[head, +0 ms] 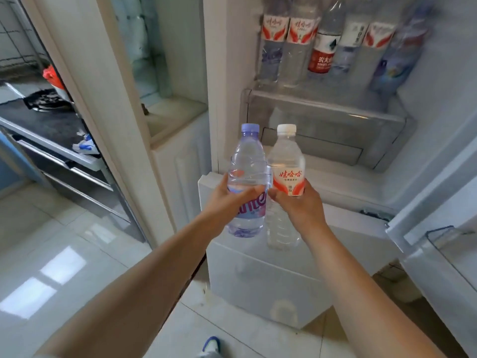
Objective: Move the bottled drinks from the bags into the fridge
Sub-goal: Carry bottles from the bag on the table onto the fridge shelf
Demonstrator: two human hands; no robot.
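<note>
Purple-capped bottle (247, 177): clear, upright, held before the open fridge (426, 140).
White-capped bottle (285, 164): red-and-white label, upright, just beside it.
Shelf bottles (333, 45): six standing in a row.

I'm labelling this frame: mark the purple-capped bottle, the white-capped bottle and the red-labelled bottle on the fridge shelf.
purple-capped bottle (248, 161), head view, clear shoulder.
white-capped bottle (286, 156), head view, clear shoulder.
red-labelled bottle (322, 56), head view, red label.
</note>
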